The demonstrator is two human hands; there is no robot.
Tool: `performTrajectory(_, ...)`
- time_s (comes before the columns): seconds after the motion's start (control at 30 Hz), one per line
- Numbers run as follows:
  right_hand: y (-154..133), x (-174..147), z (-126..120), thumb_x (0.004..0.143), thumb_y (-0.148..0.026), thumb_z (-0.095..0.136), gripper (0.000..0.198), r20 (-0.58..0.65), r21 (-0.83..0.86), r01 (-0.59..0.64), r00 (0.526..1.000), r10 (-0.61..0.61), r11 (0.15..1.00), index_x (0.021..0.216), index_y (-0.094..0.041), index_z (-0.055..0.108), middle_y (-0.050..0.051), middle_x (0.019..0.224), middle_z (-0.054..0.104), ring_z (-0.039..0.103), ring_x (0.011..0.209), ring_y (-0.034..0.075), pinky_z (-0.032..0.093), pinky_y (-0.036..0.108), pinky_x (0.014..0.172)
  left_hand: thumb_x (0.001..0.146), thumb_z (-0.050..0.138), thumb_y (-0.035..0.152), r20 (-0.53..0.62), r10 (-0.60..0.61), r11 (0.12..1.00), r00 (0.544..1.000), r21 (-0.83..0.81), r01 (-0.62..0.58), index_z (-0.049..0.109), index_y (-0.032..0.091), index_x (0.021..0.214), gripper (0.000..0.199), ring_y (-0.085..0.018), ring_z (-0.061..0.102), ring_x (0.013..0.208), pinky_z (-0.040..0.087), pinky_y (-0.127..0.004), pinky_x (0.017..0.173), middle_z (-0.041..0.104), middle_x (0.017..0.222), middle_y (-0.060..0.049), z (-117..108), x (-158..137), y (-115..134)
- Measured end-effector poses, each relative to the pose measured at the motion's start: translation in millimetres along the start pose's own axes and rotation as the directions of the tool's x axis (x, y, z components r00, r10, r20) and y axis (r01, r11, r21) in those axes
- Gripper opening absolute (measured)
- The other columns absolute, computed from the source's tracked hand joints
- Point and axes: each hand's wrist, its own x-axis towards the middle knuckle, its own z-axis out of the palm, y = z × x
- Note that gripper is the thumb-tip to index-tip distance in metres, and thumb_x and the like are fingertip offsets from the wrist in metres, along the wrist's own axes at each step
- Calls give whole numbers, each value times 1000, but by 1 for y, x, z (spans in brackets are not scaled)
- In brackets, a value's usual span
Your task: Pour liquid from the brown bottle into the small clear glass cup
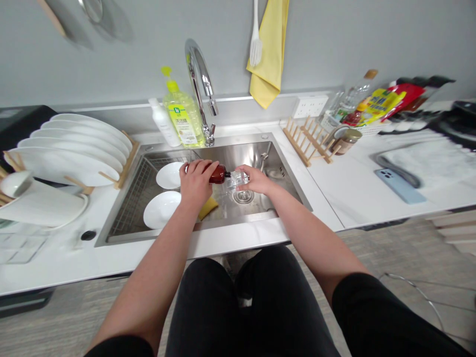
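- Red-brown bottle (216, 174) lies tipped on its side in the left hand (196, 181), neck pointing into a clear glass (238, 179) gripped by the right hand (256, 179).
- Pouring seems to be under way; next comes holding the tilt steady over the sink (260, 214).
- Yellow sponge (208, 207) sits just below the left hand, two white bowls (162, 208) to its left.

1. The single view sits on the person's head, looking forward and steeply down over both forearms.
2. It faces the wall behind the sink (267, 148), which lies directly beyond the left hand (195, 181) and right hand (256, 179).
3. The hands sit near centre at arm's length, with worktop spreading to either side of them.
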Motion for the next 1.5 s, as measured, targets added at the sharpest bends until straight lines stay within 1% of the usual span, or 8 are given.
performTrajectory(0.27,1,1,0,60,-40,103,79,0,19,0,1000,0,1000,132,-23,75,6,127,79,73,115,31,55,46,110,93,63,13,3,-24,999,1000,-36,24,68,34,162,72,-41,56,154,24,-66,133,71,161,-12,-1,0,2)
performTrajectory(0.5,0,1,1,62,-41,103,77,-2,46,1,1000,-1,999,131,-24,75,5,125,78,73,113,29,56,44,108,95,64,15,-19,-60,997,998,-47,59,70,30,159,66,-40,60,148,31,-61,130,72,157,-13,1,-1,2)
performTrajectory(0.67,0,1,0,64,-41,103,74,-16,65,11,1000,-10,998,130,-23,74,5,124,77,72,112,29,57,44,108,90,75,19,-27,-113,991,993,-81,110,69,28,158,69,-40,64,145,37,-59,127,74,156,-13,5,0,-1)
performTrajectory(0.83,-4,1,0,65,-41,102,72,-40,116,1,999,4,993,129,-26,74,3,122,77,73,111,28,60,45,106,78,96,32,-28,-218,946,976,-250,204,65,22,158,86,-40,73,137,52,-53,121,77,149,-16,13,1,-8)
performTrajectory(1.0,-12,-3,-1,62,-43,103,76,-56,232,12,998,1,973,128,-25,71,6,126,77,73,113,29,60,45,107,70,104,34,-65,-359,819,931,-501,280,65,20,151,91,-34,80,124,63,-47,112,81,140,-14,15,-2,-7)
performTrajectory(1.1,-17,-7,-1,60,-43,105,80,-69,282,2,997,18,960,129,-25,68,6,127,78,75,113,29,61,46,107,68,105,33,-57,-403,724,914,-631,279,67,20,146,88,-31,81,117,65,-48,111,84,132,-10,1,-4,1)
performTrajectory(1.23,-23,-15,0,56,-41,106,83,-98,332,9,995,25,943,128,-26,68,6,126,79,77,111,29,60,47,109,67,104,38,-59,-416,638,908,-730,244,68,20,143,86,-32,81,118,65,-50,113,82,131,-10,-34,-21,14)
performTrajectory(1.5,-32,-37,-3,53,-46,109,85,-149,321,12,988,39,947,127,-26,71,5,119,82,78,109,29,61,49,108,65,105,47,69,-539,483,840,-791,375,70,22,141,88,-35,81,119,65,-51,113,82,131,-11,-106,-128,34)
